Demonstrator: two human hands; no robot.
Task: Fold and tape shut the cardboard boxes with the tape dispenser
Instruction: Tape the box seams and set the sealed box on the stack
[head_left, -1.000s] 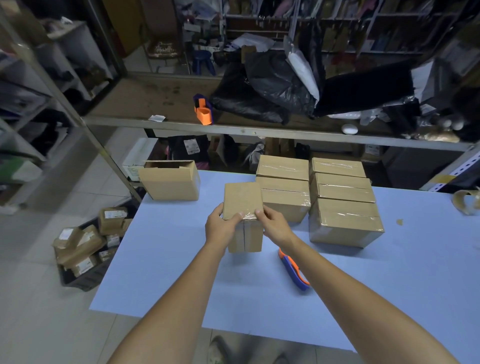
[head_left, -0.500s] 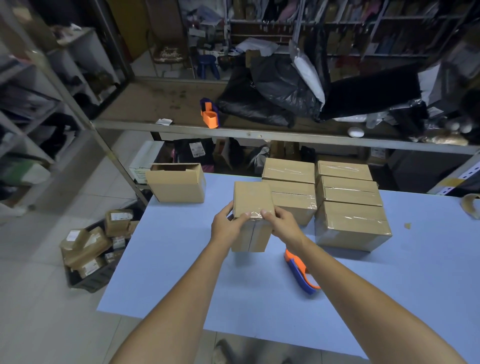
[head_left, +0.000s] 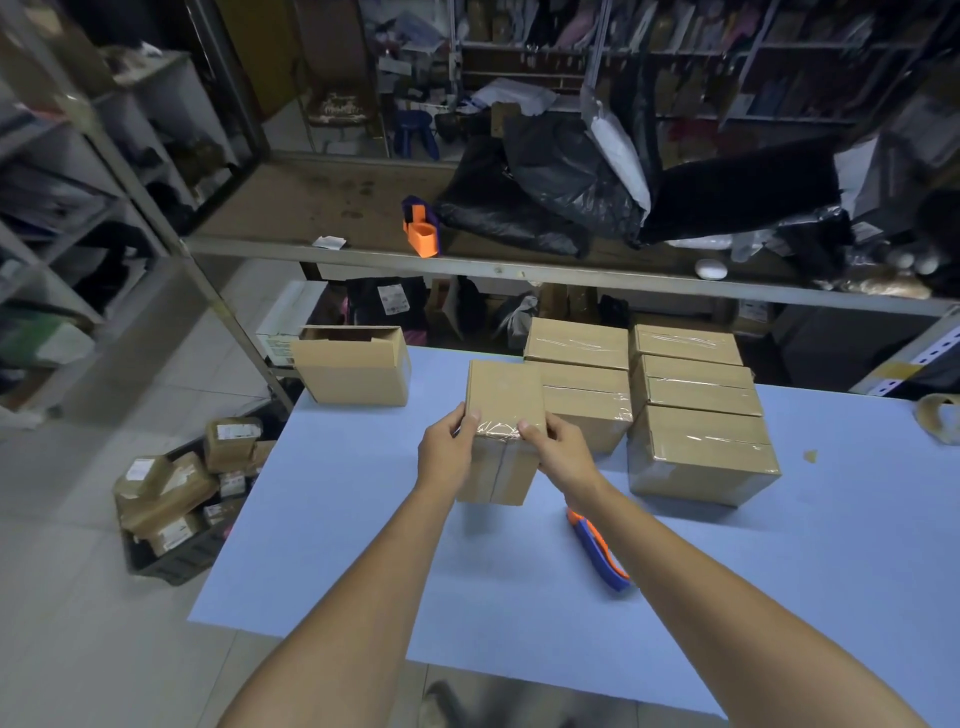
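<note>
Brown taped boxes (head_left: 696, 431) stand just beside held box (head_left: 506, 395).

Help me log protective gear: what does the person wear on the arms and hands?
Nothing shows. The left hand and right hand are bare, without gloves. The left forearm and right forearm are uncovered down to the picture's bottom edge: no sleeve, watch or bracelet in view.

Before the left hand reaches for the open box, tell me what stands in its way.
Nothing visible does: only bare table lies between the left hand and the open box. That hand and the right hand grip the upright box.
</note>
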